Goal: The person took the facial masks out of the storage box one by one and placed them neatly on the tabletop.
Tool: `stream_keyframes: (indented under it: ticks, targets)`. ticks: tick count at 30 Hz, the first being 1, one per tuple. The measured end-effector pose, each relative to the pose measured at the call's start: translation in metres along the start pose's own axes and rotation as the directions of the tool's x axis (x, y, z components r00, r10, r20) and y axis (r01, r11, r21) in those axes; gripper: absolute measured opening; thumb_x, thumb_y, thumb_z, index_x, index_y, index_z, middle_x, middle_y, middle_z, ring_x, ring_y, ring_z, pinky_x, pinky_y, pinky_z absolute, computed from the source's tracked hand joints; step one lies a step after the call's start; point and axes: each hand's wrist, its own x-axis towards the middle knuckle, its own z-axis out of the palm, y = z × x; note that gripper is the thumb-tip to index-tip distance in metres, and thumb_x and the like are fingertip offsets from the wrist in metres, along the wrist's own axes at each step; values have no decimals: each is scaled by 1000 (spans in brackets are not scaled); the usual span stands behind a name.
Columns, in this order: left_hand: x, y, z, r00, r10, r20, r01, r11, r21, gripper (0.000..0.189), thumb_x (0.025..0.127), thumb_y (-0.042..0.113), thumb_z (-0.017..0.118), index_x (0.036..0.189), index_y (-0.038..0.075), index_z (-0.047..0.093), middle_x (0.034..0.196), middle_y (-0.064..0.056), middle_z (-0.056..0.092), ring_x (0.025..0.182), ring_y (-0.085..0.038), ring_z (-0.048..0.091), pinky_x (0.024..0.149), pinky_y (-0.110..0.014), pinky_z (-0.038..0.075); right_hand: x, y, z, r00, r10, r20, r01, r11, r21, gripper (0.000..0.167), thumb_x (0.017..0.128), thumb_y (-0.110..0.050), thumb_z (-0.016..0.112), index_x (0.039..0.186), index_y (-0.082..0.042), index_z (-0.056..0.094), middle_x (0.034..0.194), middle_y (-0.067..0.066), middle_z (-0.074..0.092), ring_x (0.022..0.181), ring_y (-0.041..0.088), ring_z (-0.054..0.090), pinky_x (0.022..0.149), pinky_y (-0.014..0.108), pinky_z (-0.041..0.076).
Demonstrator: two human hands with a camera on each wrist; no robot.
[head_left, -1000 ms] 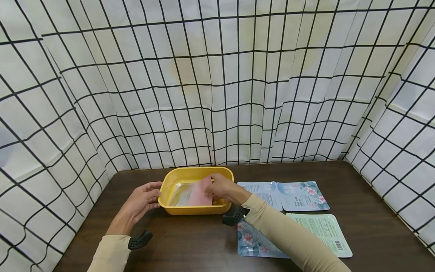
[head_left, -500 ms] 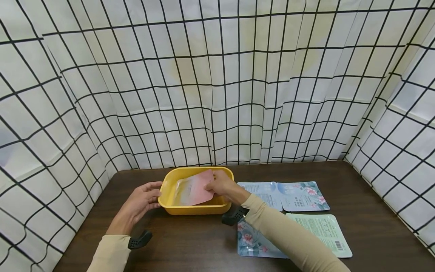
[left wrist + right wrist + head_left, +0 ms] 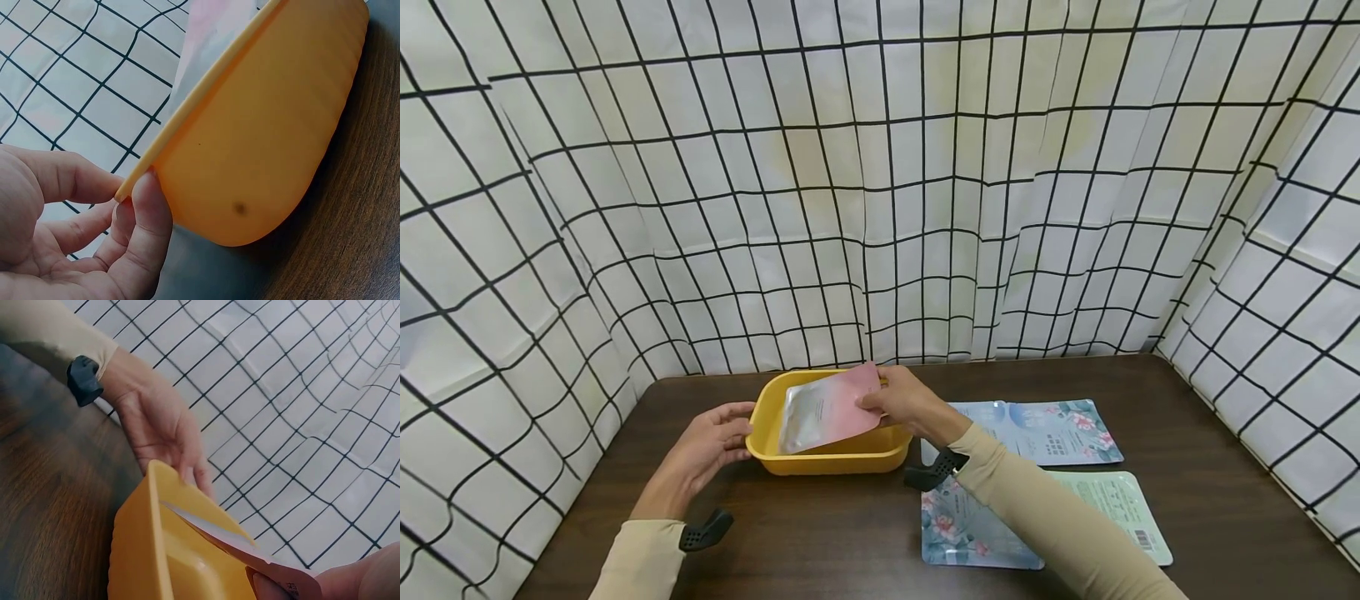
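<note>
A yellow plastic basin [image 3: 838, 464] stands on the dark wooden table. My left hand [image 3: 709, 443] pinches its left end; in the left wrist view the thumb and fingers meet on the rim [image 3: 194, 103]. With my right hand [image 3: 912, 406] I grip a pink and silvery face mask packet [image 3: 827, 410] by its right edge. The packet tilts over the basin, its left end still low within the walls. In the right wrist view the packet [image 3: 231, 540] shows nearly edge-on, with the thumb on one face and a finger on the other.
Right of the basin lie flat packets: a blue flowered one [image 3: 1067, 432], another blue one [image 3: 962, 537] nearer me, and a green one [image 3: 1120, 504] beside it. My right forearm passes over them. A white curtain [image 3: 917, 208] with black grid lines surrounds the table.
My right hand has lifted the pink packet from deeper in the basin, up and slightly right, and its printed face has turned flatter into view. The left hand stays at the rim.
</note>
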Motion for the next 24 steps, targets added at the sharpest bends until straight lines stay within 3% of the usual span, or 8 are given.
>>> stream_keyframes:
  ticks: [5, 13, 24]
  targets:
    - [1, 2, -1, 1000, -2, 4, 2, 1000, -6, 52, 102, 9, 56, 150, -3, 39, 125, -19, 60, 90, -23, 64, 73, -29, 59, -7, -4, -14, 1000, 6, 22, -7, 1000, 29, 39, 95, -7, 68, 133, -1, 59, 104, 15, 68, 81, 21, 70, 76, 36, 62]
    - [-1, 4, 0, 1000, 6, 5, -6, 1000, -3, 54, 101, 12, 59, 150, -2, 40, 119, -10, 64, 88, -19, 65, 75, -29, 59, -26, -4, -37, 999, -31, -10, 31, 999, 39, 43, 95, -7, 68, 136, 0, 57, 109, 16, 67, 85, 21, 70, 79, 39, 62]
    - [-2, 1, -2, 1000, 18, 14, -18, 1000, -2, 54, 102, 14, 59, 150, -2, 40, 118, -10, 63, 88, -19, 65, 76, -28, 60, -52, 0, -67, 998, -53, -29, 55, 997, 60, 51, 94, -7, 69, 142, -1, 51, 113, 17, 64, 86, 23, 69, 79, 40, 62]
